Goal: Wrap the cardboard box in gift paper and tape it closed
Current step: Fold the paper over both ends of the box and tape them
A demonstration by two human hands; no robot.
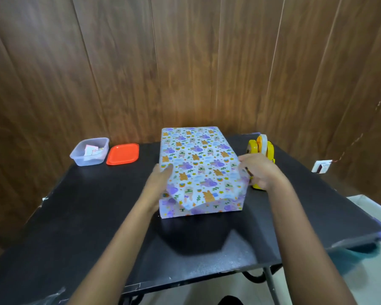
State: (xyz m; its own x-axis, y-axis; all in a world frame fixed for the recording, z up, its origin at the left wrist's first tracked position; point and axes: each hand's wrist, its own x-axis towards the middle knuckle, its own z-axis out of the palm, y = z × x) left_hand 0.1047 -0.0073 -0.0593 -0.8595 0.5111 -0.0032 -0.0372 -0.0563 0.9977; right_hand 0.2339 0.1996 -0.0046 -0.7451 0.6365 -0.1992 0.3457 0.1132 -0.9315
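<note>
A box wrapped in gift paper (196, 157) with a pastel animal print stands in the middle of the black table (86, 216). At its near end a loose paper flap (198, 194) hangs down over the front face. My left hand (157, 186) lies flat against the box's near left corner, with the thumb on top of the paper. My right hand (259, 171) is at the near right corner, its fingers curled on the paper's edge. A yellow tape dispenser (262, 148) stands right behind that hand.
A clear plastic tub (89, 151) holding paper scraps sits at the table's far left, with its orange lid (123, 154) beside it. A wooden panel wall (185, 62) runs close behind the table. The table's right edge drops to a pale floor.
</note>
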